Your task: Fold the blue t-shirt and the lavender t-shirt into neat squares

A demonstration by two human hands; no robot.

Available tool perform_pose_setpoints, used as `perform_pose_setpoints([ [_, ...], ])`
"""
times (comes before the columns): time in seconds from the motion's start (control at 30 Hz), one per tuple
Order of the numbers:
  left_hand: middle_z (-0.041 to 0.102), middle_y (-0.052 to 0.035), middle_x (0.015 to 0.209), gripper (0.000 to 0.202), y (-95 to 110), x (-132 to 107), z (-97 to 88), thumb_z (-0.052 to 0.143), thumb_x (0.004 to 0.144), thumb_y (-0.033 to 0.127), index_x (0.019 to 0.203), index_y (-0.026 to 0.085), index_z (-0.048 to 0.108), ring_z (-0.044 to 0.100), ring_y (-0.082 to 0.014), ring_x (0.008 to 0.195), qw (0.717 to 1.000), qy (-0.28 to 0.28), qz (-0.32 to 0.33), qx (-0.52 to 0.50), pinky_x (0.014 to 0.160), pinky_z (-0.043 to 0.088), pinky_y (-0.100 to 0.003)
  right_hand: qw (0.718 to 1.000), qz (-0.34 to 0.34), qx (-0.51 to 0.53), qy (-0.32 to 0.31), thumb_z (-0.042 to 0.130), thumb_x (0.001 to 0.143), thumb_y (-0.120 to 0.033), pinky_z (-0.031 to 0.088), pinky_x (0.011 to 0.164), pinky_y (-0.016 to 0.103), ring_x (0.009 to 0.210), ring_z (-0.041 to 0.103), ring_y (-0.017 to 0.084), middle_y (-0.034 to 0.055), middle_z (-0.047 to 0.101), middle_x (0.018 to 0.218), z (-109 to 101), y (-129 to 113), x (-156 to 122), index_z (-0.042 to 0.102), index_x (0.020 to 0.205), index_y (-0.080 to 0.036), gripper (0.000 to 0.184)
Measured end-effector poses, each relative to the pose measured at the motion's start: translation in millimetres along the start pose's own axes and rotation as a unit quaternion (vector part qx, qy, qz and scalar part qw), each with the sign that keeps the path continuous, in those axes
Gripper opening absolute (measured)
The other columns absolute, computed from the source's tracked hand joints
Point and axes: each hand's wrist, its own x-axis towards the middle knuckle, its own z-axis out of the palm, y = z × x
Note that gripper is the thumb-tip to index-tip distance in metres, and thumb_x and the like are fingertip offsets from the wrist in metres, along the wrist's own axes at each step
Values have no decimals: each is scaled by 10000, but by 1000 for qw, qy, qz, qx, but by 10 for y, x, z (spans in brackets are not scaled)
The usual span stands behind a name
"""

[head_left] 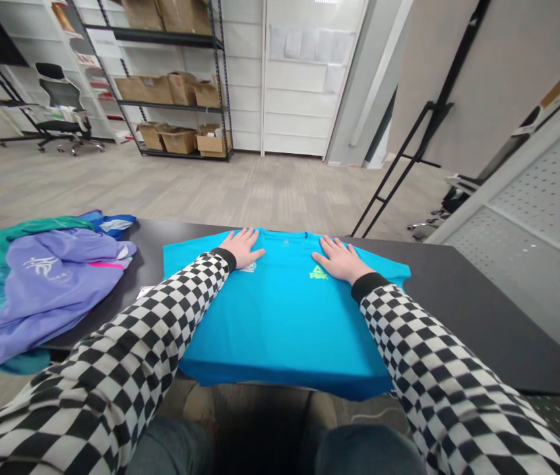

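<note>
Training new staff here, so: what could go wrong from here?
The blue T-shirt hangs over the table's near edge, so it could slide off. The left hand and right hand, pressing near the collar, might drag the fabric askew. The left sleeve beside the lilac garment could snag it.

Cyan short-sleeved T-shirt [280,323] | spread flat, front up | collar at far side | lime-green PEAK logo [318,272] on chest | hem overhanging near edge of dark table [462,310]
</note>
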Motion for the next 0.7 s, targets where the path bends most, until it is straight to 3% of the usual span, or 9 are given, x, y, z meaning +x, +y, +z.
perform_pose_setpoints([
  [0.13,135,-103,1903,980,-62,117,-61,280,1055,783,1834,193,211,140,-333,1766,1000,-9,-8,-3,1408,106,-613,1000,11,2,-12,227,1056,-858,117,1389,695,1746,176,398,61,172,1901,-25,99,137,233,1835,-285,967],
  [0.23,195,-135,1892,934,18,105,-107,263,1079,746,1816,172,279,184,-358,1754,1000,16,-21,15,1403,92,-639,1000,15,-2,-11,218,1073,-825,123,1381,714,1741,180,416,79,170,1900,-71,60,145,252,1831,-245,954],
  [0.33,274,-171,1868,844,248,-95,-115,222,1125,643,1781,133,369,206,-371,1747,994,98,-15,53,1408,45,-622,999,1,-21,40,196,1106,-759,95,1371,741,1738,172,440,137,197,1888,-91,-162,1,291,1815,-171,926],
  [0.4,249,-164,1876,836,449,-304,-70,238,1131,630,1785,122,357,174,-360,1756,991,121,23,55,1416,50,-599,995,-51,-33,83,189,1118,-745,71,1382,719,1748,134,426,141,192,1888,-59,-421,-163,298,1812,-156,916],
  [0.5,219,-113,1889,902,676,-610,55,281,1100,750,1813,197,309,165,-364,1758,995,70,71,26,1414,112,-606,989,-131,-25,62,174,1115,-776,101,1396,680,1754,133,401,101,177,1893,39,-818,-409,309,1816,-194,921],
  [0.57,209,-97,1892,958,700,-746,123,289,1067,832,1821,242,292,175,-377,1756,997,30,72,12,1409,134,-618,990,-136,-13,18,166,1102,-808,135,1391,685,1746,173,406,90,183,1892,95,-946,-513,308,1819,-216,942],
  [0.7,127,-122,1898,1061,456,-882,131,297,1027,902,1832,213,246,135,-386,1762,999,-4,53,7,1410,111,-620,994,-104,-12,-18,173,1078,-854,136,1396,675,1750,166,388,77,156,1894,102,-723,-581,256,1834,-228,986],
])
